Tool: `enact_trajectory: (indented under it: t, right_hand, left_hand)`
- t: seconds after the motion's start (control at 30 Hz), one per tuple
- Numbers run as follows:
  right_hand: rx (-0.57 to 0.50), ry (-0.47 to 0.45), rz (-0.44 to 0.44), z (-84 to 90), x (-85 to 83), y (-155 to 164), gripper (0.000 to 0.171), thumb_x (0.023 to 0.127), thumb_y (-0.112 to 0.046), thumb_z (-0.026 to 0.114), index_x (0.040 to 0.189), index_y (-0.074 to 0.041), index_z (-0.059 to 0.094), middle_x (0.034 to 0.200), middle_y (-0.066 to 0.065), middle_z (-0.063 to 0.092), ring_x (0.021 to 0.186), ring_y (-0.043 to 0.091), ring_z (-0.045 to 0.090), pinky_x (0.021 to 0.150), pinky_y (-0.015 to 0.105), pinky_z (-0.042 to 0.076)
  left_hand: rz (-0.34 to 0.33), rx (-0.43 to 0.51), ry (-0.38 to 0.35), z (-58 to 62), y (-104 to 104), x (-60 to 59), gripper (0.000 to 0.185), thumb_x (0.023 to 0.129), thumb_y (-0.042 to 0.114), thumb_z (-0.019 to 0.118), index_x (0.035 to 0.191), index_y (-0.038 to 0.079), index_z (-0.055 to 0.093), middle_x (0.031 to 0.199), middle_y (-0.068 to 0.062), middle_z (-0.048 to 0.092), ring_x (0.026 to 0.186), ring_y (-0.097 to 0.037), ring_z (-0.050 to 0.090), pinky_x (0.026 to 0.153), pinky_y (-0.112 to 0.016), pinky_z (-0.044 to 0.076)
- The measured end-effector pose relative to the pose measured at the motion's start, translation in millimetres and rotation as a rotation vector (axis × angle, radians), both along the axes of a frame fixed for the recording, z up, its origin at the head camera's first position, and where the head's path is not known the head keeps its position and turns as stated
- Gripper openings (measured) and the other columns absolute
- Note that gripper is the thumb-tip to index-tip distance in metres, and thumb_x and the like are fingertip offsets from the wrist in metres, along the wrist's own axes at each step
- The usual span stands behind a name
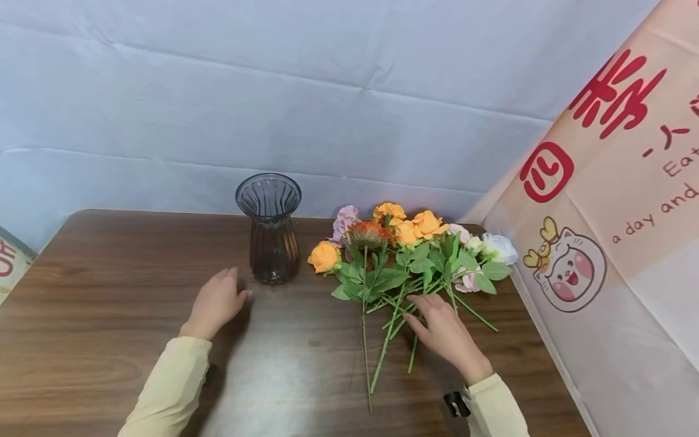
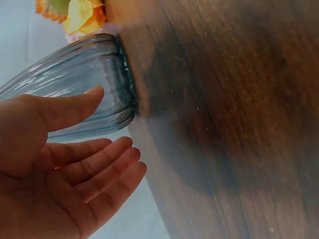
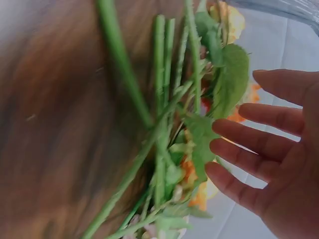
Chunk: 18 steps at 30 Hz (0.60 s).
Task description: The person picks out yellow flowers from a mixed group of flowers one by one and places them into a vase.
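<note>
A ribbed smoky glass vase (image 1: 269, 227) stands upright on the brown wooden table (image 1: 109, 291). My left hand (image 1: 217, 301) hovers just left of its base, fingers straight and holding nothing; in the left wrist view the vase (image 2: 75, 84) sits beyond my open palm (image 2: 65, 174). A bunch of artificial flowers (image 1: 406, 243), orange, pink and white with green stems (image 1: 382, 346), lies on the table to the right. My right hand (image 1: 441, 328) is over the stems, fingers extended, gripping none; the right wrist view shows the stems (image 3: 162, 124) beside its spread fingers (image 3: 249, 144).
A pale blue cloth (image 1: 327, 91) hangs behind the table. A printed banner with a cat picture (image 1: 601, 230) runs along the table's right edge. A small printed object (image 1: 11, 261) shows at the far left.
</note>
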State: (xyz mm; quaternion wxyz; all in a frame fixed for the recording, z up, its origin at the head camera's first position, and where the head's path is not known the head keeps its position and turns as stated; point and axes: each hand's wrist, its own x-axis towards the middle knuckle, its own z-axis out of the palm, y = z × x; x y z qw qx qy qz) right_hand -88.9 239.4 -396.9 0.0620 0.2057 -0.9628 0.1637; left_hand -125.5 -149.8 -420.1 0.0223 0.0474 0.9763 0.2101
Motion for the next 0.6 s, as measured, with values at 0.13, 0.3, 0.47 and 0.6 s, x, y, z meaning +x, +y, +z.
enact_trajectory:
  t: [0.13, 0.3, 0.47, 0.6]
  right_hand:
    - [-0.047, -0.047, 0.038, 5.7, -9.0, -15, 0.02, 0.083, -0.008, 0.065, 0.101, 0.002, 0.063, 0.098, 0.013, 0.061, 0.094, 0.028, 0.056, 0.076, 0.043, 0.047]
    - [-0.086, -0.066, 0.119, 13.9, -23.4, -31, 0.013, 0.084, -0.003, 0.063, 0.095, 0.003, 0.063, 0.093, 0.012, 0.061, 0.09, 0.027, 0.057, 0.075, 0.042, 0.047]
    - [-0.11, -0.099, 0.158, 22.1, -34.8, -42, 0.011, 0.085, -0.003, 0.061, 0.095, 0.001, 0.064, 0.093, 0.011, 0.062, 0.087, 0.025, 0.059, 0.072, 0.04, 0.048]
    - [-0.108, -0.136, 0.152, 24.5, -39.0, -50, 0.005, 0.086, -0.003, 0.061, 0.088, -0.003, 0.065, 0.084, 0.005, 0.061, 0.073, 0.016, 0.056, 0.063, 0.032, 0.047]
  left_hand:
    - [0.003, -0.009, -0.022, -3.6, 2, -7.3, 0.052, 0.085, 0.015, 0.063, 0.118, -0.02, 0.044, 0.114, -0.036, 0.05, 0.105, -0.048, 0.048, 0.087, -0.053, 0.04]
    - [0.006, -0.005, -0.034, -9.4, 2, -13.2, 0.048, 0.085, 0.015, 0.063, 0.115, -0.019, 0.046, 0.109, -0.034, 0.053, 0.1, -0.046, 0.051, 0.085, -0.053, 0.041]
    - [0.008, 0.004, -0.052, -13.0, 3, -16.4, 0.049, 0.086, 0.016, 0.062, 0.116, -0.019, 0.045, 0.112, -0.034, 0.051, 0.102, -0.047, 0.05, 0.086, -0.053, 0.041]
    - [0.005, -0.002, -0.049, -12.7, 4, -18.1, 0.048, 0.086, 0.017, 0.062, 0.114, -0.019, 0.046, 0.108, -0.033, 0.053, 0.1, -0.046, 0.052, 0.085, -0.052, 0.042]
